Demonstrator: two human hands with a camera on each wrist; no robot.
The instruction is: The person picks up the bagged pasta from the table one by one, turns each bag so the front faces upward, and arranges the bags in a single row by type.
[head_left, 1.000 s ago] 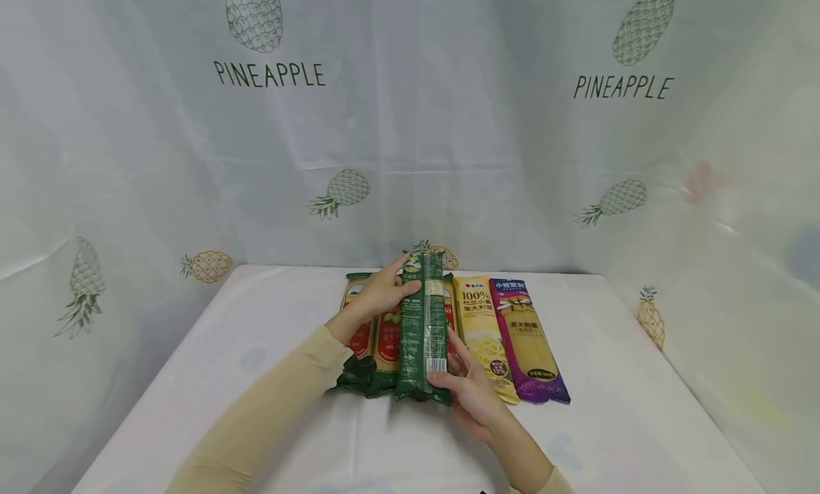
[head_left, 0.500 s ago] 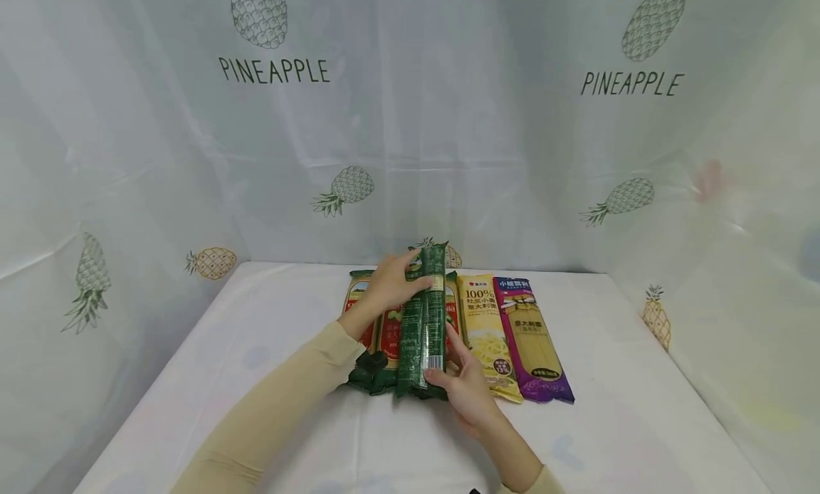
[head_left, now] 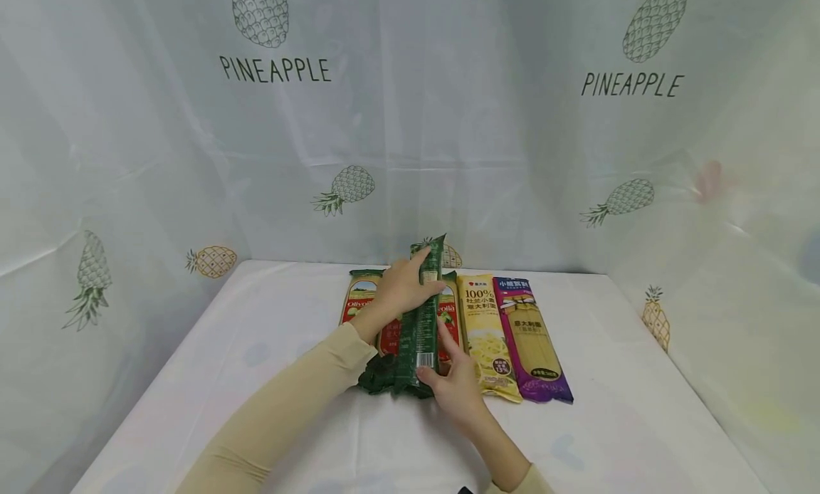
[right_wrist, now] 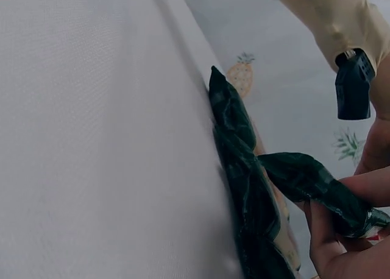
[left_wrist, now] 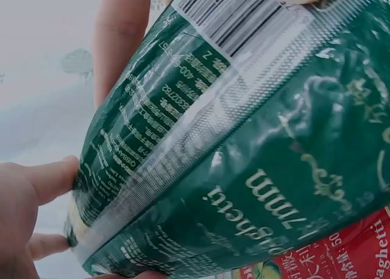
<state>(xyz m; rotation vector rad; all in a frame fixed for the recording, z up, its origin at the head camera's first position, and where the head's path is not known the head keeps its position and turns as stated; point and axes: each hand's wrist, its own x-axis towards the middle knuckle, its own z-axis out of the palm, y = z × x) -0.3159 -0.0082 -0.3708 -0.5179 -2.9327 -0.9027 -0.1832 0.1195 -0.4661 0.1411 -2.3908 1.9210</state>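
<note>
Both hands hold a dark green spaghetti packet, its back with barcode and seam facing up. My left hand grips it near the far end; my right hand grips the near end with the thumb over the barcode. The packet is turned partly on its side, above a row of other pasta packets. Close up in the left wrist view, the packet shows "spaghetti" lettering, with left-hand fingers at its end. In the right wrist view, its crimped end sticks out past my right hand.
Under the held packet lie red and green Olivoilà packets, partly hidden by the left arm. To the right are a yellow pasta packet and a purple one. A pineapple-print curtain hangs behind the white table.
The green packet has turned about its length and looks narrower, its far end raised and its near end slightly left. Both hands have moved with it, keeping hold.
</note>
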